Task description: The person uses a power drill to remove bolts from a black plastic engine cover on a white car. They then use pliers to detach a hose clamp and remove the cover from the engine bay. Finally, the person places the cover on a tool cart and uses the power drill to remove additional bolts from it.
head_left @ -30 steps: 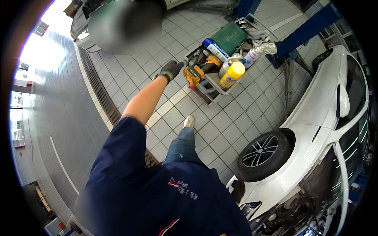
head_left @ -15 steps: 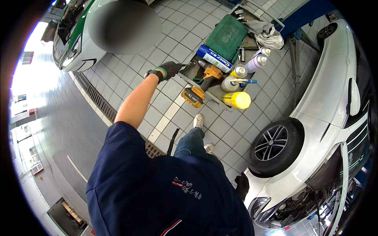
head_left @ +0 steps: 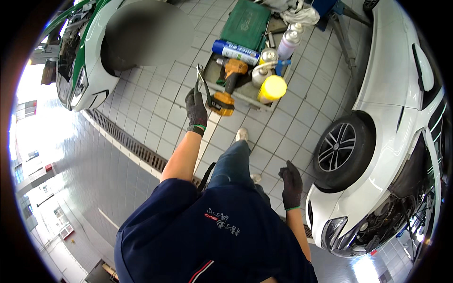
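Note:
My left hand [head_left: 196,107], in a dark glove with a green cuff edge, is closed around the handles of a pair of pliers [head_left: 202,78]. Their metal jaws point up and away, just left of the tool cart [head_left: 245,100]. Beside them on the cart lies an orange and black cordless drill [head_left: 231,85], its battery jutting over the near edge. My right hand [head_left: 292,185], gloved alike, hangs over the floor near the white car's front wheel [head_left: 336,147]. It holds nothing visible, and its fingers are loosely apart.
The cart also carries a green case [head_left: 244,24], a blue and white can [head_left: 235,52], a spray bottle [head_left: 261,74], a yellow-capped can [head_left: 272,89], other cans and a grey rag [head_left: 302,14]. White cars [head_left: 391,70] stand right and far left. A drain grate [head_left: 125,137] crosses the floor.
My left hand has drawn back from the cart's edge with the pliers, which now point upward. My right hand has come forward from beside my body. The view has shifted.

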`<state>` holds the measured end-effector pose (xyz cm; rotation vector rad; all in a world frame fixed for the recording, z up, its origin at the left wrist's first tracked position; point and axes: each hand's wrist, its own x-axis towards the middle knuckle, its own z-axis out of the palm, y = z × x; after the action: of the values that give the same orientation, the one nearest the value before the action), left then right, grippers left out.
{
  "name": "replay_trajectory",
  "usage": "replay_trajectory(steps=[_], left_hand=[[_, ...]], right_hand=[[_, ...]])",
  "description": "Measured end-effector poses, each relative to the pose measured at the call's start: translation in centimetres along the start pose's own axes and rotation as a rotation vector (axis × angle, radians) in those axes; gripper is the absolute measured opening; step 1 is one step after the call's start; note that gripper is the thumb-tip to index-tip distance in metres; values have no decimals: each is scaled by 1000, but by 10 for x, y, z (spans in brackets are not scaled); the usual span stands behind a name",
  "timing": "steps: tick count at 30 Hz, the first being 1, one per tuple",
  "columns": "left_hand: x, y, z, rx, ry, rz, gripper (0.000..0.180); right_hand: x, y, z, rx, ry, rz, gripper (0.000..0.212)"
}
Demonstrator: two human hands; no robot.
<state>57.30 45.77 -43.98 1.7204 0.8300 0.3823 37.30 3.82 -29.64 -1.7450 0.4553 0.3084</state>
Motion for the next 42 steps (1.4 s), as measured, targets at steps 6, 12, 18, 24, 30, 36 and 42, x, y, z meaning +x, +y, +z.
replay_trajectory(steps=[6,12,18,24,30,36,42], left_hand=[[-115,120,-99,89,-312,327,36],[-233,187,-110,69,-940,418,39],[-356,211,-75,8,-1429,446,44],[-590,233,-61,-14,-2077,590,32],[-881,163,-101,2,-2222,864,24],[-1114,142,-116,-192,-2377,1448,27],[-1278,110,-69,46,-2423,1665,33]], right_hand=[[11,-57,54,74,-322,-173,64],[1,-68,71,235,-240,-258,87],[-142,-37,-77,-72,383,-201,77],[-364,76,-191,130,764,-167,63],[-596,184,-266,1216,722,-271,47],[-761,275,-344,1553,730,-678,52],[-809,374,-459,1559,816,-566,55]])
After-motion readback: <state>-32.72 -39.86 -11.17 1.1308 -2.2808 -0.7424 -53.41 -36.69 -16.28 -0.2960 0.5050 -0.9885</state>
